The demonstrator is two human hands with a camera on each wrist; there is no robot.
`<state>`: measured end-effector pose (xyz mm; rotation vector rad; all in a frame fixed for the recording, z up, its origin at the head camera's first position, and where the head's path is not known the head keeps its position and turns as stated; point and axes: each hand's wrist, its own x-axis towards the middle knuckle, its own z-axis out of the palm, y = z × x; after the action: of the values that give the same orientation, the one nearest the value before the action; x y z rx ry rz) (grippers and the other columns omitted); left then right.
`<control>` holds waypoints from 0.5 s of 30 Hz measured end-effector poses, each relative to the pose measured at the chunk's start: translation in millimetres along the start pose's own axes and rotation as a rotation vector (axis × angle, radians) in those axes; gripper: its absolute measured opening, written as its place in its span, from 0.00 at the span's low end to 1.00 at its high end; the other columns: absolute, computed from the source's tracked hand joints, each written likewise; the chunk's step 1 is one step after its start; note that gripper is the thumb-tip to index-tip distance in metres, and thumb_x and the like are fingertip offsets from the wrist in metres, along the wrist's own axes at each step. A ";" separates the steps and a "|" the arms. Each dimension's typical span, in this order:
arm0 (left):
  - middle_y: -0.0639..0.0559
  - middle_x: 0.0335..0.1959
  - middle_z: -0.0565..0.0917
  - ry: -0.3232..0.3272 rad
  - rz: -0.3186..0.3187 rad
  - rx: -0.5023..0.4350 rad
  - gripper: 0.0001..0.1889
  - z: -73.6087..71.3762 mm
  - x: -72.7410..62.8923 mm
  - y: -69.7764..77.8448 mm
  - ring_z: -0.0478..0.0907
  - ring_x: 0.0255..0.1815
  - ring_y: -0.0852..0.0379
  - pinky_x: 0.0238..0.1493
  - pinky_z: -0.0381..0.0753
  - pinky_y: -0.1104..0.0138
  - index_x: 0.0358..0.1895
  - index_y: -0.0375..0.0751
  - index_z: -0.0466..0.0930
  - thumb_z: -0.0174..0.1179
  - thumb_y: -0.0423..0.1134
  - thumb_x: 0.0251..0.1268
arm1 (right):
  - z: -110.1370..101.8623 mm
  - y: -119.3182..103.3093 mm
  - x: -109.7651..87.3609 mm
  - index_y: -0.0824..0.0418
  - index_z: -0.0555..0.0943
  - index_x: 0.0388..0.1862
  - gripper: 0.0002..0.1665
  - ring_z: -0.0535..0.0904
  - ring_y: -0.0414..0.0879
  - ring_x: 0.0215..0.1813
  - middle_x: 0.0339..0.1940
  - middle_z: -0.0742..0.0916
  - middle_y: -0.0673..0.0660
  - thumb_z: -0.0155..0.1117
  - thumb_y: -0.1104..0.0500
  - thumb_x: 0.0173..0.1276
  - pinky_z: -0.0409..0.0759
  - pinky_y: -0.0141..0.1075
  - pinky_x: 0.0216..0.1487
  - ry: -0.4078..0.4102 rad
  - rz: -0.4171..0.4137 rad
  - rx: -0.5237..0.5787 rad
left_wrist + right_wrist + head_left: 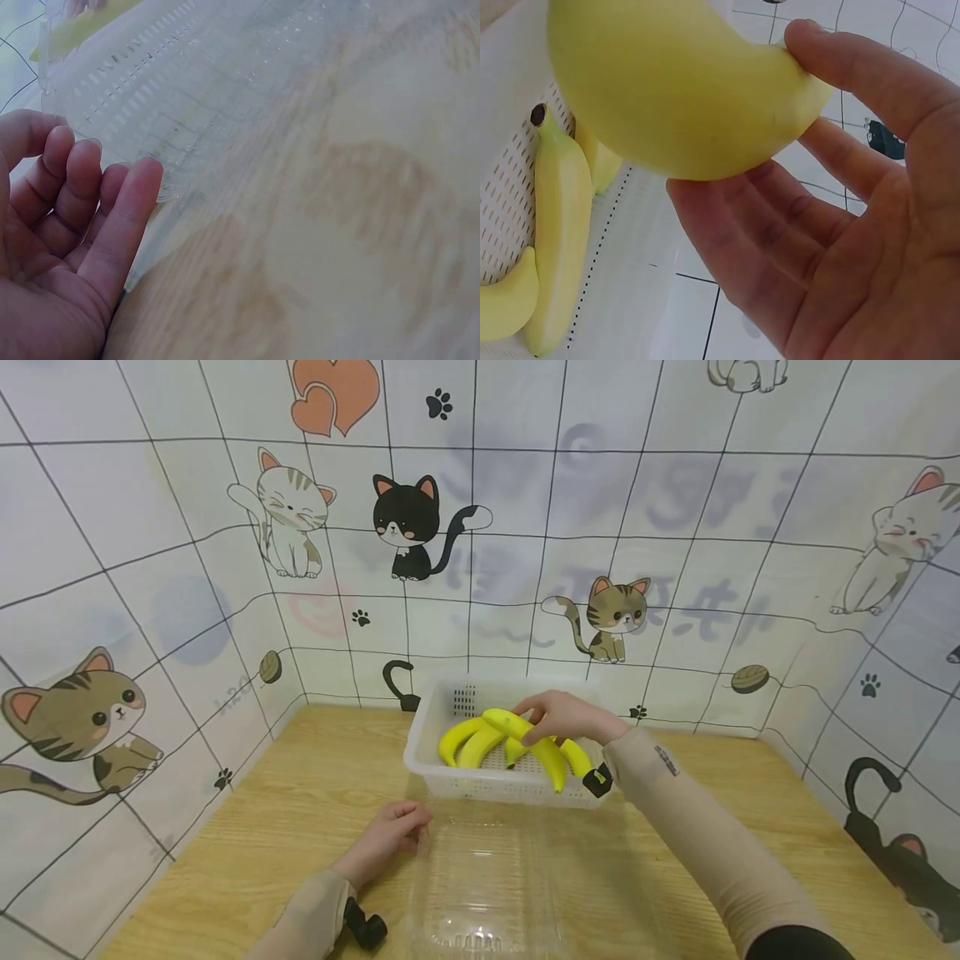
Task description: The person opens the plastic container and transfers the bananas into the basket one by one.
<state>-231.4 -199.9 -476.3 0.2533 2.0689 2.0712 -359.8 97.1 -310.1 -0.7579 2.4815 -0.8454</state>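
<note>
My right hand [568, 718] holds a yellow banana [550, 762] over the white perforated basket [487, 787], thumb on one side and fingers on the other. In the right wrist view the held banana [675, 97] fills the upper part, and other bananas [559, 232] lie in the basket beneath. By the near side of the basket, my left hand [386, 839] pinches the upper left edge of a clear plastic box [480, 889] on the table. The left wrist view has the fingers [120, 225] bent at the box's rim.
A wood-grain table [330, 760] carries the basket and the clear box. Behind and at both sides stand white walls [510, 493] with a grid and cartoon cats. The basket sits close to the back wall.
</note>
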 end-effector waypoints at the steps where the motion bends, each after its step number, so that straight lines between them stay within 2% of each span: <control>1: 0.55 0.23 0.76 0.002 0.001 -0.002 0.13 -0.2 0.4 -0.1 0.74 0.26 0.61 0.31 0.77 0.67 0.29 0.30 0.73 0.55 0.37 0.70 | -1.4 1.1 1.2 0.56 0.74 0.65 0.33 0.81 0.48 0.41 0.47 0.84 0.57 0.72 0.57 0.59 0.81 0.42 0.38 -0.001 0.004 0.008; 4: 0.55 0.23 0.75 0.003 0.002 -0.003 0.16 -0.8 1.0 -0.1 0.74 0.25 0.61 0.30 0.77 0.67 0.32 0.22 0.70 0.55 0.37 0.70 | -5.6 3.9 4.2 0.56 0.74 0.65 0.34 0.81 0.48 0.42 0.47 0.83 0.57 0.72 0.56 0.59 0.81 0.41 0.38 -0.002 0.004 0.020; 7: 0.55 0.23 0.76 0.003 0.001 0.000 0.17 -1.2 1.3 0.2 0.74 0.26 0.60 0.31 0.78 0.66 0.33 0.20 0.70 0.55 0.37 0.70 | -9.3 5.5 4.9 0.56 0.73 0.66 0.34 0.81 0.48 0.43 0.48 0.83 0.58 0.71 0.56 0.60 0.82 0.42 0.40 0.000 -0.004 0.020; 15: 0.55 0.23 0.77 -0.011 -0.003 0.002 0.11 -0.9 0.9 -0.1 0.75 0.26 0.60 0.31 0.78 0.67 0.28 0.36 0.74 0.54 0.36 0.71 | -18.0 8.3 6.1 0.56 0.72 0.67 0.34 0.81 0.48 0.46 0.51 0.82 0.59 0.70 0.57 0.61 0.81 0.45 0.44 -0.001 -0.007 0.019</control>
<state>-232.4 -200.6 -476.4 0.2603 2.0641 2.0612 -377.0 106.7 -303.5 -0.7600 2.4682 -0.8701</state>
